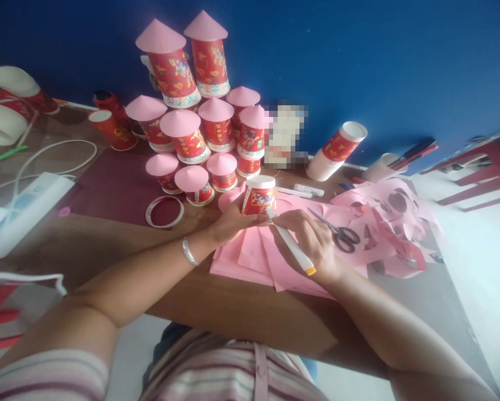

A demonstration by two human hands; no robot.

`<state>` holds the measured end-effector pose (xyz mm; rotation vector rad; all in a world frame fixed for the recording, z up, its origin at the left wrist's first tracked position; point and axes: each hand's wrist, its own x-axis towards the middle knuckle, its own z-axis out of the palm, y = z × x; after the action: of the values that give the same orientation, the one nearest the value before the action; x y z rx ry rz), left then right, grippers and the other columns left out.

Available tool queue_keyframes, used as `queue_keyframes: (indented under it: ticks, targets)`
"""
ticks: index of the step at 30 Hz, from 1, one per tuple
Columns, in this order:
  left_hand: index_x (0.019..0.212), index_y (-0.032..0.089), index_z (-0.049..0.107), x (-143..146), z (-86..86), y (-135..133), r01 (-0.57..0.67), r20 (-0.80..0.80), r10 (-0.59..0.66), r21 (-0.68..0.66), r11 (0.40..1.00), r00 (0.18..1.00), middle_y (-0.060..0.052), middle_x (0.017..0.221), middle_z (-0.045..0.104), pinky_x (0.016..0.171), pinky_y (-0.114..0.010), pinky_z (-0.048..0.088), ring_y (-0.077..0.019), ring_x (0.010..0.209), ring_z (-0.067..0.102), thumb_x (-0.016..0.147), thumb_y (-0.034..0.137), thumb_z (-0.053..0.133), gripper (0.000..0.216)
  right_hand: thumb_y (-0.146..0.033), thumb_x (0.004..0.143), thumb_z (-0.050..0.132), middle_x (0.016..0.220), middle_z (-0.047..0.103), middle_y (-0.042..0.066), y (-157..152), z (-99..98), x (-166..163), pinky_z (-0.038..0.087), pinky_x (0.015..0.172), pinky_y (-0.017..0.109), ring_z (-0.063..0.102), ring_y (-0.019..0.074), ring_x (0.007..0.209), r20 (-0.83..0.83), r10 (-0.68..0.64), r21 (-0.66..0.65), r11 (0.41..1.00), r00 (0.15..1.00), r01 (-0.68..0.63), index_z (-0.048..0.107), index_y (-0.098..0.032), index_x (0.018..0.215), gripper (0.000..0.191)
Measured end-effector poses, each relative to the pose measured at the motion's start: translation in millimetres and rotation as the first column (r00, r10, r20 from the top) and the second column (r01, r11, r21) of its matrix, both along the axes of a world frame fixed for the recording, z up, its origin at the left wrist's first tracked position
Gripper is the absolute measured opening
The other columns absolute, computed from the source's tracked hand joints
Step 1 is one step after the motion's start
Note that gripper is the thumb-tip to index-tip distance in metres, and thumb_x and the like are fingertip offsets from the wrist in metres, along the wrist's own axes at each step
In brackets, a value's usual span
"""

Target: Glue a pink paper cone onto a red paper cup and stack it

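Note:
Near the middle of the table my left hand is closed around a red patterned paper cup with a white rim on top. My right hand grips a white marker with a yellow end. The marker's tip is at the lower edge of the cup, close to my left fingers; whether it touches is too blurred to tell. Under both hands lie overlapping sheets of pink paper. Beside my right hand rest black-handled scissors on the pink paper.
Several red cups with pink paper cones stand at the back, some stacked. Pink paper scraps spread to the right. A white ring, a power strip and cables lie left. A pen cup stands back right, before the blue wall.

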<state>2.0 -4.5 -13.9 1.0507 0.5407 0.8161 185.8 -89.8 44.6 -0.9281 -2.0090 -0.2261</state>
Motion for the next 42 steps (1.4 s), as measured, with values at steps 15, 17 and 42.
queue_keyframes:
  ticks: [15,17,42]
  targets:
    - [0.109,0.020,0.074,-1.9,3.9,0.3,0.052,0.071,-0.053,0.019,0.998,0.996,-0.005,0.103,0.078,0.096,-0.044,0.061,-0.0245,0.101,0.076,0.081,0.033,0.090,0.035,-0.009,0.099,0.063,0.092,0.075,0.002,1.3,-2.6,4.8,0.057,0.063,0.029,0.073,0.0172,0.079,-0.014,-0.084,-0.013,0.996,0.996,0.084,0.064,-0.022,0.117,0.023]
    - [0.106,0.020,0.075,-2.3,3.3,1.0,0.047,0.068,-0.048,0.009,0.999,0.997,-0.005,0.104,0.078,0.096,-0.042,0.062,-0.0238,0.102,0.075,0.079,0.033,0.092,0.035,-0.009,0.098,0.062,0.090,0.075,0.001,1.3,-2.4,4.9,0.056,0.061,0.028,0.073,0.0168,0.078,-0.011,-0.099,-0.020,0.995,0.995,0.099,0.064,-0.023,0.116,0.023]
    - [0.100,0.020,0.076,-1.7,12.8,0.9,0.146,0.125,-0.138,-0.057,0.988,0.983,-0.005,0.100,0.077,0.089,-0.037,0.061,-0.0219,0.096,0.073,0.073,0.039,0.095,0.038,-0.015,0.099,0.066,0.084,0.074,-0.001,3.6,7.8,3.0,0.058,0.064,0.028,0.072,0.0160,0.072,-0.124,-0.132,-0.064,0.990,0.983,0.124,0.063,-0.023,0.105,0.010]
